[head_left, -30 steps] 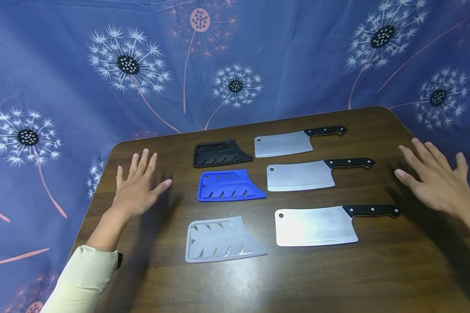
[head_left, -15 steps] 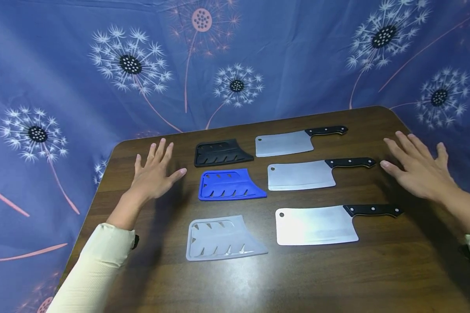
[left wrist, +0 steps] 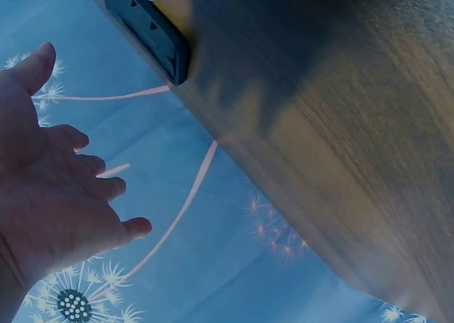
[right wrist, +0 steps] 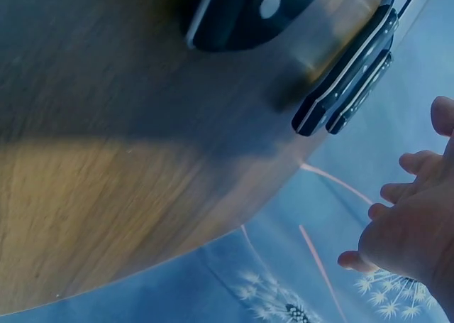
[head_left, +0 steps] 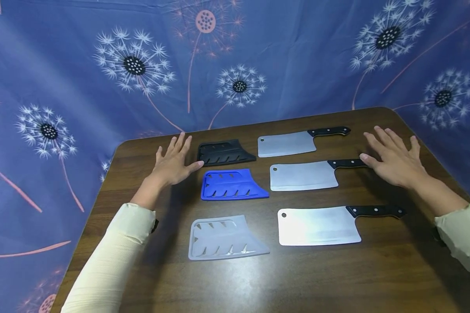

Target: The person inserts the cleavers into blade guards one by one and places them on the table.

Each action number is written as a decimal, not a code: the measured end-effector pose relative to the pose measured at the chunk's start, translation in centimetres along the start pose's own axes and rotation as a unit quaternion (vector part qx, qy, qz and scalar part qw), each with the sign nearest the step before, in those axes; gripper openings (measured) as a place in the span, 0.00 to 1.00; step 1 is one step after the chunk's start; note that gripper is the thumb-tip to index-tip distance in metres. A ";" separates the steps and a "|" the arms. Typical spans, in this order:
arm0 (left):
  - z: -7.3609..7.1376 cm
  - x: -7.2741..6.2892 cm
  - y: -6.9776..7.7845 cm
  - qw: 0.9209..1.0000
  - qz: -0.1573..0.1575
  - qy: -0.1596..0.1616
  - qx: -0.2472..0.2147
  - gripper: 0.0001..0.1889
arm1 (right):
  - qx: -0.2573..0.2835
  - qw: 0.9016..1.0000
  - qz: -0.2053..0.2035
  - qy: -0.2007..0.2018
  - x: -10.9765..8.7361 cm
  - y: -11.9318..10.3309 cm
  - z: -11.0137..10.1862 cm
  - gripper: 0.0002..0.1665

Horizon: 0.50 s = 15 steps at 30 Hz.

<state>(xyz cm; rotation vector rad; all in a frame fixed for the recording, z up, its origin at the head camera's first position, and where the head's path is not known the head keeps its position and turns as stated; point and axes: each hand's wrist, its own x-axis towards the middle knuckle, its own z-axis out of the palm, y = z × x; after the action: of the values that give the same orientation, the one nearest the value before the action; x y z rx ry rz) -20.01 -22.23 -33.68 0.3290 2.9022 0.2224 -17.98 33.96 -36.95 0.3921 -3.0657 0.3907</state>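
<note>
My left hand (head_left: 169, 164), fingers spread, hovers just left of the black blade cover (head_left: 225, 153) and holds nothing. Below that cover lie a blue blade cover (head_left: 233, 184) and a translucent white one (head_left: 225, 238). Right of the covers, three cleavers lie flat with black handles pointing right: the far cleaver (head_left: 286, 144), the middle cleaver (head_left: 303, 176) and the near cleaver (head_left: 317, 226). My right hand (head_left: 397, 158), also spread and holding nothing, hovers by the middle cleaver's handle and hides its end. The right wrist view shows the near handle (right wrist: 248, 11) close up.
Everything lies on a brown wooden table (head_left: 297, 278) with rounded far corners. A blue cloth with dandelion prints (head_left: 297, 56) hangs behind it and along its left side.
Both hands have moved inward over the table, the left one rightward and slightly farther away, the right one leftward. The covers and cleavers have stayed in place.
</note>
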 end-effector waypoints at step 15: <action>0.5 2.2 0.5 0.999 0.015 -0.011 -0.032 0.49 | -0.013 1.000 -0.001 -0.016 2.4 -1.0 0.3 0.41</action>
<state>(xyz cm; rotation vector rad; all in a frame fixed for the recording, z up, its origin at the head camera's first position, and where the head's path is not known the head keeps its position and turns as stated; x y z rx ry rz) -21.90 -21.20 -34.52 0.3609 2.8630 0.3125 -20.03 32.36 -36.85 0.4049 -3.0985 0.3474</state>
